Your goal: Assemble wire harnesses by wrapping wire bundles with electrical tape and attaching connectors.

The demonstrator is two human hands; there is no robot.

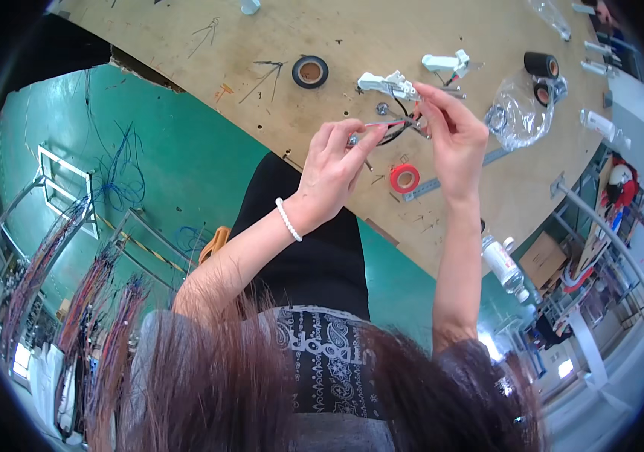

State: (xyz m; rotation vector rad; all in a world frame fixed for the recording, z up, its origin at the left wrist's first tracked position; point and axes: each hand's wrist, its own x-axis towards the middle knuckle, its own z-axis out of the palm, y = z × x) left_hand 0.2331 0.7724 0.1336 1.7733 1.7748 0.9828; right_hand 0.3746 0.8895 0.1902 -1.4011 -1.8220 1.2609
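floor (186, 158): green | workbench (382, 30): plywood | racks (58, 188): metal, left

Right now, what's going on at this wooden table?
A person is working over a wooden table with both hands raised. The left hand pinches the end of thin red and black wires, and the right hand holds the same small bundle by a white plastic connector. On the table lie a red tape roll, a black tape roll, a second white connector, a metal ruler and a clear plastic bag.
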